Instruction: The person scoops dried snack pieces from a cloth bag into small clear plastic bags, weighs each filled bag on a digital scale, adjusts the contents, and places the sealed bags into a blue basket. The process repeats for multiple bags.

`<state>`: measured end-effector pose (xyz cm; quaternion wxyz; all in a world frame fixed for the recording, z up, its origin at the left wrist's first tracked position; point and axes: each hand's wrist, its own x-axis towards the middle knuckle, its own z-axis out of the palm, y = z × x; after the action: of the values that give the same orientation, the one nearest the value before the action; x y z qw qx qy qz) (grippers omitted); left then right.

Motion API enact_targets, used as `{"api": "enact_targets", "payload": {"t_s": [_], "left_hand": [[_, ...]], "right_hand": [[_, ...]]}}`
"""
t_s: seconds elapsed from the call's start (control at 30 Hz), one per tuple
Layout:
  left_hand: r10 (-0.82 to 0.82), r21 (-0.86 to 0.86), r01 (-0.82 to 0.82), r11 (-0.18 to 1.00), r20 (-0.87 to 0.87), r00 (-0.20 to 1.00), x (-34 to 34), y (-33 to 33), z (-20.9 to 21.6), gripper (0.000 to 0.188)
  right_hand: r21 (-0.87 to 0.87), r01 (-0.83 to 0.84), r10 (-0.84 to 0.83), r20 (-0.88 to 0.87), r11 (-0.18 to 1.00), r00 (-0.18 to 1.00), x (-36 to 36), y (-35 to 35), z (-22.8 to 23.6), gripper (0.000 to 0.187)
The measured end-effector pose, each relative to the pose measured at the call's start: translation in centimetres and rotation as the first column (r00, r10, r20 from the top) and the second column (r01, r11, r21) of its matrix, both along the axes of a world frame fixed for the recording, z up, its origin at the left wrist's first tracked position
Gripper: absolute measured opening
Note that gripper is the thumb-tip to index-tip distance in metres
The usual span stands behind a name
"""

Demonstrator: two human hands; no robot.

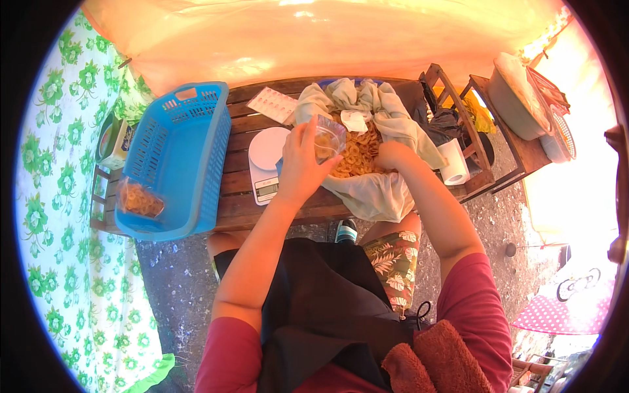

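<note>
My left hand (304,160) is closed around a clear plastic bag (331,136) with some ring-shaped snacks at its bottom. It is held above the left side of a large cloth-lined container. In the cloth (380,196) lies a heap of orange-brown ring snacks (357,154), with a small white packet (354,121) on top. My right hand (396,156) reaches into the right side of the heap with its fingers curled; their tips, and anything in them, are hidden. Left of the heap stands a white kitchen scale (267,154), nothing on its plate.
A blue plastic basket (173,144) on the left holds one filled snack bag (141,200). A pinkish-white sheet (273,105) lies behind the scale on the slatted wooden table (236,177). A paper roll (453,162) and dark plastic bags (445,124) sit to the right, beside a wooden rack (468,141).
</note>
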<state>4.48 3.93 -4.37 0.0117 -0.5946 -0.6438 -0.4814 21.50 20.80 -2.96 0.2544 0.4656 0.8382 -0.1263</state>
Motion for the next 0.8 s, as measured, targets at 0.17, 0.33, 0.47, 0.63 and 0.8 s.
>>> {"api": "enact_targets", "payload": {"t_s": [0.17, 0.33, 0.47, 0.63, 0.8], "left_hand": [[0.011, -0.014, -0.011, 1.0, -0.011, 1.0, -0.2, -0.2, -0.2, 0.088], [0.004, -0.048, -0.003, 0.999, 0.014, 1.0, -0.3, -0.2, -0.3, 0.088], [0.028, -0.008, -0.028, 1.0, -0.001, 1.0, -1.1, -0.4, -0.5, 0.09], [0.077, -0.063, -0.077, 0.995, 0.006, 0.997, -1.8, -0.7, -0.4, 0.09], [0.077, -0.05, -0.076, 0.996, 0.016, 0.997, -1.7, -0.6, -0.1, 0.091]], "right_hand": [[0.041, -0.027, 0.028, -0.02, 0.999, 0.999, -1.3, -0.4, -4.0, 0.068], [-0.252, 0.104, -0.18, -0.304, 0.962, 0.936, -2.1, 0.1, -3.6, 0.079], [-0.561, 0.168, -0.506, -0.526, 0.811, 0.684, -1.4, 0.5, -2.8, 0.068], [-0.701, 0.092, -0.615, -0.546, 0.707, 0.57, -0.3, 1.8, -1.9, 0.04], [-0.921, -0.068, -0.846, -0.379, 0.383, 0.374, 0.9, 1.8, -1.0, 0.029]]}}
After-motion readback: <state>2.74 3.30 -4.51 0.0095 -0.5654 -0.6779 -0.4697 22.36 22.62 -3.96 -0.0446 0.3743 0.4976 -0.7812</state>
